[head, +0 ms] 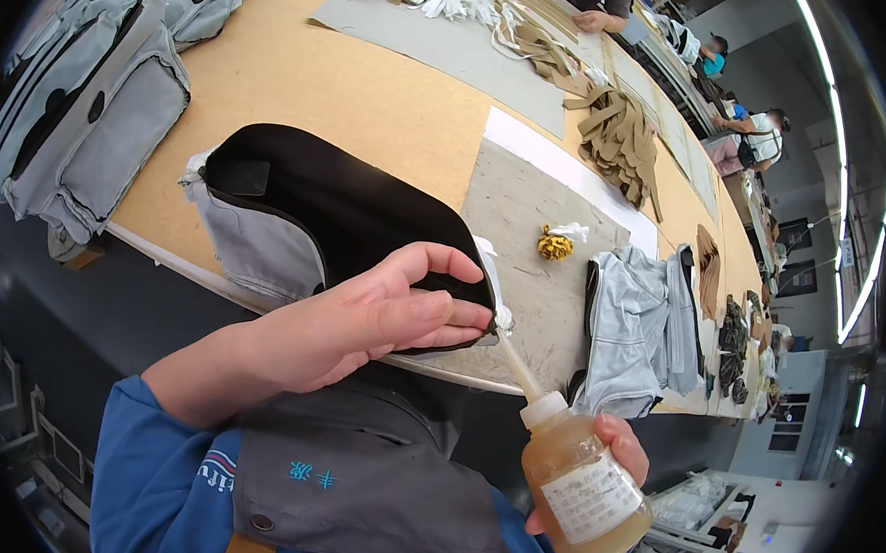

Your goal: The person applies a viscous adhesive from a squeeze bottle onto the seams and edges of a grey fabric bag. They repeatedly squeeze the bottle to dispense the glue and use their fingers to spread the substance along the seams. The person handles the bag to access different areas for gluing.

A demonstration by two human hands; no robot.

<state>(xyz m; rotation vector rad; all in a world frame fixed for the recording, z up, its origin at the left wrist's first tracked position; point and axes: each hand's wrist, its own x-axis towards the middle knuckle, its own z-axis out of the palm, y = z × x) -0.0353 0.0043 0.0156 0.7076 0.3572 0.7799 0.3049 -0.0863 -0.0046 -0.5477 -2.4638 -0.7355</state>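
A grey fabric pouch with a black lining (342, 189) lies with its mouth wide at the table's near edge. My left hand (396, 311) reaches over its near rim. The fingertips touch the inside of the right-hand corner, the thumb stands apart, and whether they pinch the rim cannot be told. In my right hand (622, 447) is a clear squeeze bottle (579, 483) of amber liquid, tilted, with a label bearing writing. Its long nozzle (517, 367) points up-left, the tip at or very close to a white bit (502, 317) on that corner. The bottle hides most of the right hand.
Grey sewn pouches (128, 117) are stacked at the left. Another grey fabric piece (632, 331) lies right of the grey board (518, 280), which bears a yellow-brown bundle (555, 245). Tan strips (623, 143) are heaped farther back. Across the table a person's hand (595, 22) shows.
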